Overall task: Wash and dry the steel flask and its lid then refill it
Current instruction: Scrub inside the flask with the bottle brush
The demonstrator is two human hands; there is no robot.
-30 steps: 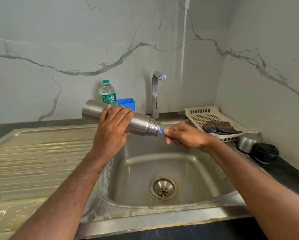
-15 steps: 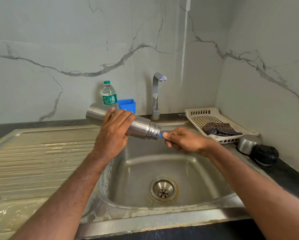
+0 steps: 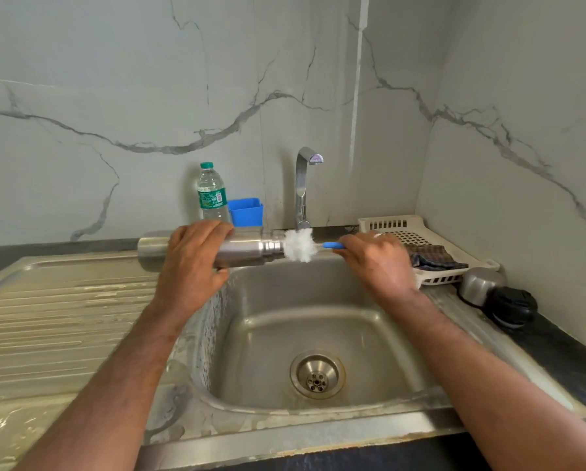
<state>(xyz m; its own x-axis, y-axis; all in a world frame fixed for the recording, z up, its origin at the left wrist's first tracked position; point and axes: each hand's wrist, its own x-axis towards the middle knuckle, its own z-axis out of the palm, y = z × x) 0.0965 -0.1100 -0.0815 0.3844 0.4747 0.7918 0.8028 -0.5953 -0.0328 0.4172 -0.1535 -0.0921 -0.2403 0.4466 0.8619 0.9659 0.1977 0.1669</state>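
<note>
While it lies level above the sink, mouth to the right, the flask looks rigid, smooth and probably wet, so likely slick; I judge it light, being open and tipped sideways with nothing pouring out. The left hand wraps its middle, which seems the best hold: the widest plain stretch, clear of the ribbed neck. Just at the mouth sits the white, soft head of a brush, which should bend easily; the right hand grips its thin blue handle. Behind stand a bottle, a blue tub and the tap. To the right a rack holds a cloth, and beside it lie a steel cup and a black lid.
</note>
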